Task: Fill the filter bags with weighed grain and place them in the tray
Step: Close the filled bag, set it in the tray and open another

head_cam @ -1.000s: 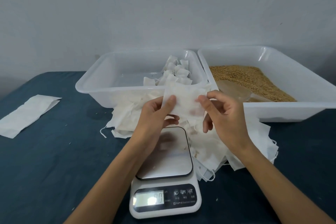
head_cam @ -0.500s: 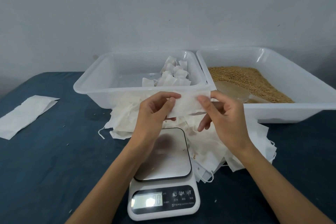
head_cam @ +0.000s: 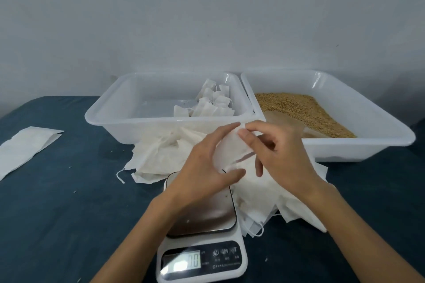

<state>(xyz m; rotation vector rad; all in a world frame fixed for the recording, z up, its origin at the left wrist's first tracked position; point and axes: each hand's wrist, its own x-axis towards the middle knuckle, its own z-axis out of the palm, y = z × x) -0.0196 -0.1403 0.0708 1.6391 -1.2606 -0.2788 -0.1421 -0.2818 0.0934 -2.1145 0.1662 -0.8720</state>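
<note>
Both forearms reach forward above the scale [head_cam: 202, 225]. The left hand [head_cam: 202, 167] pinches a white filter bag [head_cam: 230, 151] between thumb and fingers; the right hand [head_cam: 280, 154] pinches its top edge, other fingers loosely spread. The bag hangs over the scale, in front of the tray [head_cam: 128, 119] of filled bags. Half a second ago the bag was stretched flat and level; now it is turned and bunched between closer hands.
</note>
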